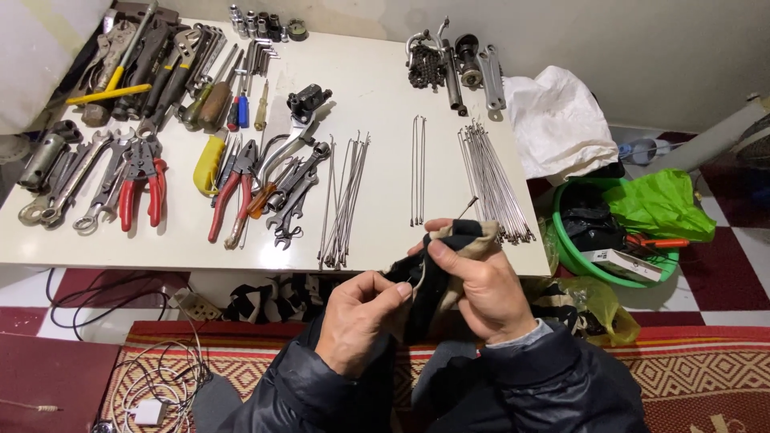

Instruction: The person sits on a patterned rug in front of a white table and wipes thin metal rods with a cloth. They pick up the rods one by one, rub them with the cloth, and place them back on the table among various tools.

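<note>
My right hand grips a black and beige rag wrapped around a thin metal spoke whose tip pokes out above the cloth. My left hand pinches the spoke's lower end, which is hidden by the fingers and the rag. Both hands hover just in front of the white table's near edge. On the table lie a large bundle of spokes at the right, a pair of spokes in the middle, and a smaller bundle of spokes to their left.
Pliers, wrenches, screwdrivers and hex keys cover the table's left half. Bicycle parts and a chain sit at the back. A white bag and a green basin stand at the right. Cables lie on the patterned rug.
</note>
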